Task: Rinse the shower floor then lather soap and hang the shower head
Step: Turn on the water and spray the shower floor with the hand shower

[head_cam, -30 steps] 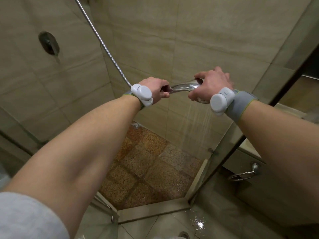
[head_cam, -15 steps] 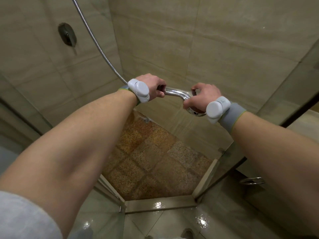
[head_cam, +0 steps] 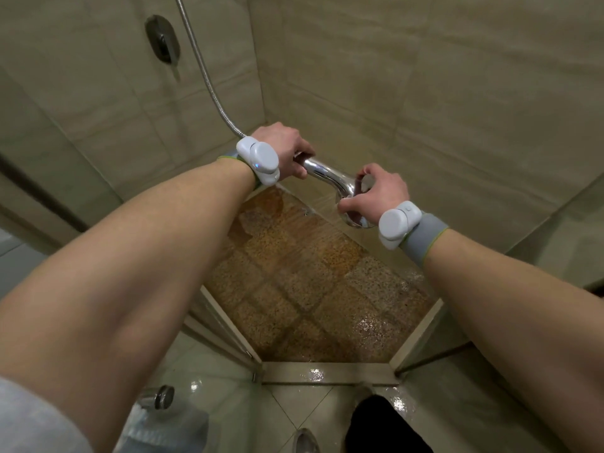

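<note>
Fingers (head_cam: 295, 166) of left hand (head_cam: 287, 147) curled round chrome handle of shower head (head_cam: 327, 173); right hand (head_cam: 379, 194) fingers curled over round spray end, gripping it. Shower head held in air between both hands, above wet brown shower floor (head_cam: 310, 289), water spraying down. Hose (head_cam: 202, 70) runs from left hand up wall, beside valve plate (head_cam: 162, 39).
</note>
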{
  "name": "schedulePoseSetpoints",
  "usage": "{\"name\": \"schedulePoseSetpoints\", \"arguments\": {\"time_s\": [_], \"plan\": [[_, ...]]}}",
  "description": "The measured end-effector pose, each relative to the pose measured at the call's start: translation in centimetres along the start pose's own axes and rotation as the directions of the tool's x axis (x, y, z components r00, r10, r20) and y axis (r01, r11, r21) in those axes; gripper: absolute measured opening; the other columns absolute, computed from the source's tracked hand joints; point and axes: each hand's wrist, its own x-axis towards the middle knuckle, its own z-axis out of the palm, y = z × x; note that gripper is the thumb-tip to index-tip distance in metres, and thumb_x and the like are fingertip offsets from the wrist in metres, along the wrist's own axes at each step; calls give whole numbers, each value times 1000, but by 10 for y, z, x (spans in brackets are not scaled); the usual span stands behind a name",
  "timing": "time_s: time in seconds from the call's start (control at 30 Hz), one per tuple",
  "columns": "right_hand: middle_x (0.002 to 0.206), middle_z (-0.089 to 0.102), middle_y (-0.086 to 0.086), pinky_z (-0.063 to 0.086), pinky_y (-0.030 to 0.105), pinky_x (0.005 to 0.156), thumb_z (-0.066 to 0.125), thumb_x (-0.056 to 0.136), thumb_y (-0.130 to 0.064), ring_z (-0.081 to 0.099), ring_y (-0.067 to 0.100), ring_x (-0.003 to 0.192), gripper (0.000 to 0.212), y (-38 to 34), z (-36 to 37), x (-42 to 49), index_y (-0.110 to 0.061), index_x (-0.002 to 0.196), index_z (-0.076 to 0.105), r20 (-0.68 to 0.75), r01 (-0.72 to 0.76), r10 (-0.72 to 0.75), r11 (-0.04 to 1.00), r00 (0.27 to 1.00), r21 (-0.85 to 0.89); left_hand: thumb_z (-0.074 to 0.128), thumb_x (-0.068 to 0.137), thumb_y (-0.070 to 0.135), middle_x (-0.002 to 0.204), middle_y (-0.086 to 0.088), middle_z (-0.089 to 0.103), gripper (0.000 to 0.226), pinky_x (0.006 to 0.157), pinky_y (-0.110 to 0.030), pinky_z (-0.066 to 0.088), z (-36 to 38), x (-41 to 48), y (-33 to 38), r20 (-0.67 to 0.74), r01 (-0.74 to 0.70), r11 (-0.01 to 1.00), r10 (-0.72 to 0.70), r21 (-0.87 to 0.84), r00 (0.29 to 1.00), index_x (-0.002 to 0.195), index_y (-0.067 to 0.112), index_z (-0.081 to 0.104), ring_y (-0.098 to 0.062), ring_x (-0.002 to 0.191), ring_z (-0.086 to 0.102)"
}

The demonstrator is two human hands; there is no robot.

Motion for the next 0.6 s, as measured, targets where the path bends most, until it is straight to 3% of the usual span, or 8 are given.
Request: {"name": "schedulePoseSetpoints", "arguments": {"time_s": [0.1, 0.3, 0.43, 0.6], "plan": [[106, 56, 9, 51, 29, 64, 83, 42, -47, 60, 25, 86, 61, -3, 17, 24, -38, 92, 50, 1, 26, -26, 999, 1000, 48, 69, 78, 39, 96, -2, 65, 29, 76, -37, 50, 5, 12, -18, -19, 32, 999, -32, 4, 999, 101, 21, 65, -27, 96, 57], [104, 43, 2, 47, 29, 69, 83, 40, -48, 55, 26, 85, 69, -20, 55, 107, -41, 100, 51, 32, 145, -146, 989, 989, 24, 72, 74, 45, 99, 2, 64, 37, 78, -35, 48, 15, 56, -73, -8, 177, 984, -176, 25, 984, 105, 28, 65, -26, 97, 56], [107, 42, 3, 52, 34, 79, 79, 42, -46, 53, 29, 96, 70, -32, 70, 180, -38, 107, 52, 55, 237, -237, 971, 970, 17, 74, 71, 46, 96, 3, 65, 41, 74, -33, 47, 20, 102, -108, -6, 283, 959, -283, -6, 959, 108, 32, 64, -24, 92, 56], [113, 40, 3, 53, 40, 90, 83, 46, -43, 50, 30, 103, 75, -50, 73, 239, -38, 113, 50, 104, 327, -326, 945, 939, 13, 77, 70, 39, 94, -1, 62, 37, 74, -34, 48, 17, 138, -133, -25, 360, 931, -363, -62, 932, 102, 25, 66, -26, 91, 57]]}}
